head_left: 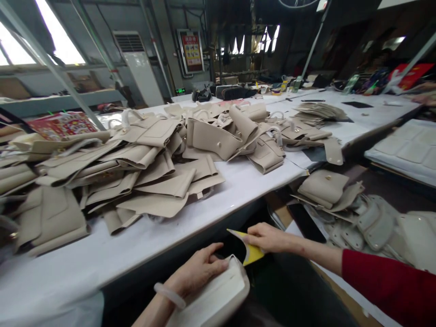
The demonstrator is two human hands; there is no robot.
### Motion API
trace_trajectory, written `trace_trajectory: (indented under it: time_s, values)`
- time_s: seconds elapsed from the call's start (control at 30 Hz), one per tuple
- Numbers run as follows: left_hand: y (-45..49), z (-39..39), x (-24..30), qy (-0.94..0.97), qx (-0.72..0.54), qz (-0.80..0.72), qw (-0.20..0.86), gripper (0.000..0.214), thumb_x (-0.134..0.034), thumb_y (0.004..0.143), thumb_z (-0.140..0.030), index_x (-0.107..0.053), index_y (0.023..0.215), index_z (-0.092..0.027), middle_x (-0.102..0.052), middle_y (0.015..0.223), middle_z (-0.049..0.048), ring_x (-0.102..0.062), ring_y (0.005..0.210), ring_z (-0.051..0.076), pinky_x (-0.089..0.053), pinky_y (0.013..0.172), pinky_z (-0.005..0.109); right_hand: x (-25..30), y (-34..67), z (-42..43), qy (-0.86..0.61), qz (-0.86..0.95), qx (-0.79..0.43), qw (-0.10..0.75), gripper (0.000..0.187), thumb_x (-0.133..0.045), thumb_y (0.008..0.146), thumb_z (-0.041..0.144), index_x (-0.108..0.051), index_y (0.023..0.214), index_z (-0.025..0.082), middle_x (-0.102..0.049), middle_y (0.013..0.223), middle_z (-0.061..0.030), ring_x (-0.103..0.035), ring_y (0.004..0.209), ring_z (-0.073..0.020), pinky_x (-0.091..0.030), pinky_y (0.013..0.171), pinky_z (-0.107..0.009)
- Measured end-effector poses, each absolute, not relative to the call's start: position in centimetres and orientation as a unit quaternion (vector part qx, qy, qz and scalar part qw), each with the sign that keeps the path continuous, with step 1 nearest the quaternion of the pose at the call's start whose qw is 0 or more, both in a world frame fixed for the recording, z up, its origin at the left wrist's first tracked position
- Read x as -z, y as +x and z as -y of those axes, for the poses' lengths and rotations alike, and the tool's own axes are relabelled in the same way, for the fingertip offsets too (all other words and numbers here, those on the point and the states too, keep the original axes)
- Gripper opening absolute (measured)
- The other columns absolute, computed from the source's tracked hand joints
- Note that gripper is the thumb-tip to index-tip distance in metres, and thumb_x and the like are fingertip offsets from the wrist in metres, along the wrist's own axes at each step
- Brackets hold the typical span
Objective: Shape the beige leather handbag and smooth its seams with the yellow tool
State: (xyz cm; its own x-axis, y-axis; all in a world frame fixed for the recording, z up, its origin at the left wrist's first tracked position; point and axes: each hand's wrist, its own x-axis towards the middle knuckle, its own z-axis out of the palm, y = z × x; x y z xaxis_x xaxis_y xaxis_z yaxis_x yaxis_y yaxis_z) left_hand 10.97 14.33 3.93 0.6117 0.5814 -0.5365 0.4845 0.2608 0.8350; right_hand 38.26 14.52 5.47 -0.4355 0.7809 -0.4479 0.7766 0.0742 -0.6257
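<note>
Head: sheet (252, 255) juts leftward; right grip (267, 237) pinches it.

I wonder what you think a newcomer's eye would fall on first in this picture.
Probably the big heap of beige bags, sprawled over the white table. Next comes the bright yellow sheet in the right hand, at bottom centre, with the left hand on a pale piece beside it. The red sleeve at lower right also stands out.

Bags (160, 165) lie heaped on the table (245, 190) beyond the left hand (199, 270), perhaps panels (318, 111) stacked behind to the right
</note>
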Motion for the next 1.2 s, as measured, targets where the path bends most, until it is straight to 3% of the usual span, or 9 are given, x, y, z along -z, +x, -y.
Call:
trace_trajectory:
  time_s: [0.07, 0.17, 0.37, 0.5, 0.6, 0.87, 1.2]
  values:
    - [11.2, -14.2, -3.9, 0.586, -0.046, -0.454, 0.67, 0.089, -0.066, 0.085, -0.051, -0.024, 0.153, -0.011, -0.052, 0.073, -0.0036, -0.039, 0.06, 0.01, -0.029, 0.053, 0.022, -5.9, 37.6, -15.6, -0.533, 0.785, -0.317, 0.02, 0.051, -0.034, 0.101, 0.049, -0.064, 0.079, 0.015, -0.069, 0.081, -0.0127, -0.065, 0.083, -0.0278, -0.042, 0.071, -0.034]
    - [11.6, -14.2, -4.2, 0.601, -0.045, -0.465, 0.649, 0.092, -0.066, 0.085, -0.046, -0.018, 0.155, -0.011, -0.05, 0.068, -0.0054, -0.036, 0.058, 0.01, -0.028, 0.052, 0.021, -6.6, 36.4, -17.0, -0.471, 0.854, -0.22, 0.006, 0.051, -0.039, 0.101, 0.051, -0.068, 0.08, 0.015, -0.071, 0.079, -0.0147, -0.066, 0.081, -0.0305, -0.037, 0.07, -0.035]
    - [11.8, -14.2, -5.2, 0.649, -0.057, -0.457, 0.605, 0.076, -0.064, 0.086, -0.037, -0.03, 0.153, -0.02, -0.058, 0.074, -0.0026, -0.043, 0.063, 0.012, -0.033, 0.056, 0.023, -6.5, 34.0, -18.5, -0.336, 0.932, -0.13, -0.024, 0.052, -0.039, 0.102, 0.05, -0.07, 0.078, 0.016, -0.072, 0.076, -0.0123, -0.067, 0.069, -0.0242, -0.028, 0.058, -0.03]
    - [11.8, -14.1, -6.1, 0.695, -0.063, -0.426, 0.576, 0.053, -0.059, 0.09, -0.038, -0.05, 0.141, -0.026, -0.058, 0.076, -0.0037, -0.038, 0.06, 0.011, -0.029, 0.054, 0.022, -6.1, 33.6, -18.9, -0.296, 0.95, -0.1, -0.027, 0.049, -0.04, 0.103, 0.048, -0.07, 0.08, 0.017, -0.072, 0.071, -0.0089, -0.066, 0.063, -0.021, -0.024, 0.055, -0.029]
    - [11.8, -14.1, -6.4, 0.719, -0.061, -0.404, 0.562, 0.043, -0.055, 0.093, -0.039, -0.057, 0.135, -0.028, -0.065, 0.083, -0.0032, -0.047, 0.066, 0.013, -0.034, 0.06, 0.022, -5.8, 33.6, -18.9, -0.288, 0.953, -0.084, -0.027, 0.051, -0.038, 0.103, 0.049, -0.069, 0.078, 0.018, -0.071, 0.068, -0.0075, -0.067, 0.064, -0.0215, -0.023, 0.053, -0.029]
    - [11.9, -14.0, -6.9, 0.744, -0.06, -0.398, 0.533, 0.036, -0.052, 0.097, -0.038, -0.058, 0.133, -0.037, -0.071, 0.092, -0.0068, -0.058, 0.075, 0.014, -0.04, 0.068, 0.022, -5.5, 33.5, -18.6, -0.284, 0.956, -0.065, -0.046, 0.048, -0.037, 0.103, 0.05, -0.068, 0.079, 0.021, -0.071, 0.068, -0.0047, -0.068, 0.064, -0.0217, -0.023, 0.05, -0.029]
    - [12.2, -13.7, -6.6, 0.776, -0.05, -0.396, 0.489, 0.035, -0.046, 0.1, -0.043, -0.059, 0.132, -0.035, -0.073, 0.104, -0.0044, -0.065, 0.081, 0.015, -0.042, 0.069, 0.022, -5.5, 33.6, -17.8, -0.3, 0.949, -0.069, -0.069, 0.049, -0.033, 0.105, 0.048, -0.067, 0.083, 0.021, -0.072, 0.07, -0.0052, -0.069, 0.062, -0.0231, -0.023, 0.048, -0.027]
